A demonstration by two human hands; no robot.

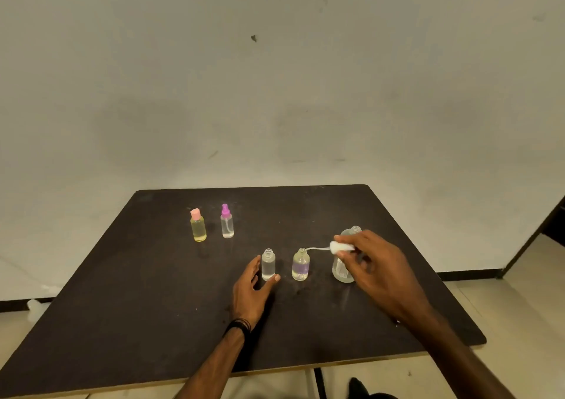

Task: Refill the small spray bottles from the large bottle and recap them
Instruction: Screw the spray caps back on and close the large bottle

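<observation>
Here, left to right across the dark table [128,291]:

Yellow bottle [198,226]: stands upright at about 10 o'clock of the table, pink cap on; it is capped and well apart from the work, so I judge it is parked out of the way.

Magenta-capped spray bottle [227,223]: just right of the yellow one, upright, sprayer on, some clear liquid inside; likewise set aside.

Left hand [252,288]: rests on the table at about 6 o'clock of centre, fingers loosely curled around the open clear bottle [268,265], thumb at its base and fingertips at its left side; a light steadying hold rather than a clamp, probably so the uncapped bottle cannot tip.

Tinted bottle [300,265]: upright just right of the clear one, neck open, part full of pale liquid; it looks like the one being recapped.

White spray cap [340,247]: pinched in the right hand, held sideways, its thin dip tube [316,248] reaching left so its tip is at the tinted bottle's mouth; the tube must thread in before the cap can screw down.

Right hand [376,264]: fingers clenched on the cap, hovering at 3 o'clock of the small bottles.

Large bottle [342,264]: upright behind the right hand, partly hidden, apparently uncapped, kept close for pouring.
</observation>
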